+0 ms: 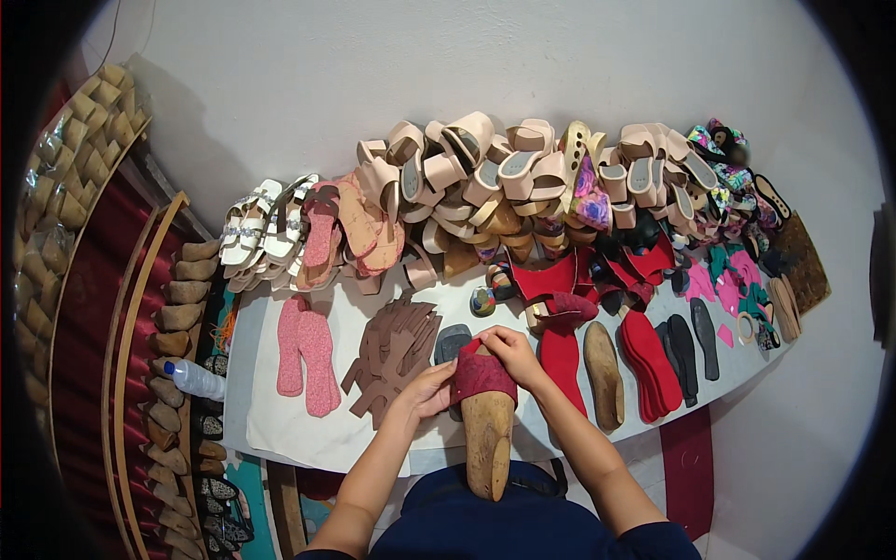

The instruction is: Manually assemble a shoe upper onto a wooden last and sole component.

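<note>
Near the table's front edge, a wooden shoe last (487, 439) is held with its bare wooden end toward me. A dark red patterned shoe upper (485, 378) wraps around the far part of the last. My left hand (431, 387) is closed on the left side of the upper, its fingers partly hidden. At the far edge of the upper, my right hand (511, 357) pinches the material between thumb and fingers; a bit of bright red lining shows there. Just behind my hands lies a dark grey sole (453, 343), partly covered.
Brown strips (397, 350) and pink insoles (308, 359) lie to the left. Red soles (644, 369), another wooden last (604, 378) and black soles (681, 359) lie right. Finished sandals (485, 173) pile up along the wall. A rack of lasts (182, 317) and a plastic bottle (198, 381) stand left.
</note>
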Demonstrator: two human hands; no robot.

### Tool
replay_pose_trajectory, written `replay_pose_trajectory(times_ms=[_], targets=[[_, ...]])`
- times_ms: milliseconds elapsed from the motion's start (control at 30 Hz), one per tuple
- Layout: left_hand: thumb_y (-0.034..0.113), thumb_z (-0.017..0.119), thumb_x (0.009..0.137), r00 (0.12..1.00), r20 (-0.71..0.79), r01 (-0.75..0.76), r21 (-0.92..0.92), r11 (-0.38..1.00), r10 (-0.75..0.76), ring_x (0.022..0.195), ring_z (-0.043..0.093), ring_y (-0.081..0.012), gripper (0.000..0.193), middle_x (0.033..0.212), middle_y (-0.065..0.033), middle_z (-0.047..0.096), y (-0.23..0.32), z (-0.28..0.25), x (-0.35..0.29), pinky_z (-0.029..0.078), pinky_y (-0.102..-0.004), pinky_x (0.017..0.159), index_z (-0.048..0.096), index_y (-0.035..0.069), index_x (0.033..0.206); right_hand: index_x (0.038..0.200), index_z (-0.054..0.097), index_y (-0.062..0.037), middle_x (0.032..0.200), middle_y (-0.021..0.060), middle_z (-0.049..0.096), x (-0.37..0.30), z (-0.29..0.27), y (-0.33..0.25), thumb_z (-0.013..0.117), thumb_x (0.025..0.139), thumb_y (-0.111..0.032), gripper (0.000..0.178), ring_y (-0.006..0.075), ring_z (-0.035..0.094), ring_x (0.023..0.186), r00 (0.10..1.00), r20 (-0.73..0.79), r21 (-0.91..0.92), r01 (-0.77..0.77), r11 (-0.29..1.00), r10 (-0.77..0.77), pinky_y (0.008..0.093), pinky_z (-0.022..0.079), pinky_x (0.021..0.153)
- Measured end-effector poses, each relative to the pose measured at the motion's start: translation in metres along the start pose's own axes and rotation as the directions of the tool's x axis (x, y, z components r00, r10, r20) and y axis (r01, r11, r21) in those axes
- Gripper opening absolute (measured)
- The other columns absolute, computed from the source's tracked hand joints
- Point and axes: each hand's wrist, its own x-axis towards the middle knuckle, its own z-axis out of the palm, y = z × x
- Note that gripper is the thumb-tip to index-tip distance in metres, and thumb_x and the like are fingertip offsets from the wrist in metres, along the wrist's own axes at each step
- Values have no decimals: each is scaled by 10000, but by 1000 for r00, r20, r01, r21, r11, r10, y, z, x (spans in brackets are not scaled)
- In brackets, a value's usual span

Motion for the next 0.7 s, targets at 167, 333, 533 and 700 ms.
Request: replay_pose_trajectory(times_ms=[167,333,533,700], targets=[[258,517,834,971,237,65,-295,953,7,1035,493,-202,410,1126,-94,503,-17,-23,17,379,-352,911,415,54,1175,880,589,10,719,5,563,2,4,0,490,843,-174,212,57,486,678,1000,25,-2,15,1000,-15,193,394,642],[207,507,843,982,127,-97,-289,952,138,1003,508,-183,342,1086,-89,525,-15,-2,11,404,-339,873,449,50,1141,875,587,8,706,7,568,0,3,-4,485,849,-171,208,54,487,664,998,38,-17,44,999,-44,195,394,638],[254,471,864,959,-196,-170,179,969,205,861,563,-164,305,980,-102,567,11,11,-19,464,-280,761,524,3,1029,873,592,7,730,0,563,1,6,0,490,846,-185,219,58,474,693,996,17,-59,94,994,-93,196,385,649],[300,499,852,916,-218,-117,658,743,337,733,541,-85,339,818,-54,589,28,48,-30,441,-215,642,586,-23,909,881,591,4,758,24,565,3,10,-6,475,855,-217,251,81,482,727,998,32,-94,60,994,-57,218,385,683]])
